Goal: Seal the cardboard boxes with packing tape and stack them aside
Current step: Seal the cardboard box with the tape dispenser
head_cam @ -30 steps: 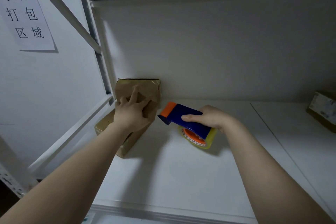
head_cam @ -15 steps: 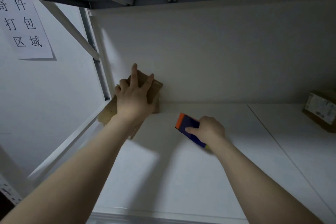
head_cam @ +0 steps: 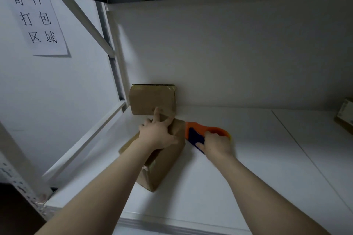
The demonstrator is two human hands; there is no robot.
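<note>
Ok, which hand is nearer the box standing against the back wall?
Left. The left hand sits on the near box, index finger reaching the standing box; the right hand is farther right, gripping the tape dispenser.

A white paper sheet (head_cam: 41, 23) is stuck on the wall, up and to the left of the shelf's upright post (head_cam: 112, 59). It carries six large black Chinese characters in three rows of two: 寄件 in the top row, 打包 in the middle row and 区域 in the bottom row. Read together, they mark a parcel sending and packing area. Far to the right of the post, at the edge of the view, a cardboard box (head_cam: 343, 120) bears a pale label (head_cam: 346, 111). Its print is too small and blurred to read.
</note>
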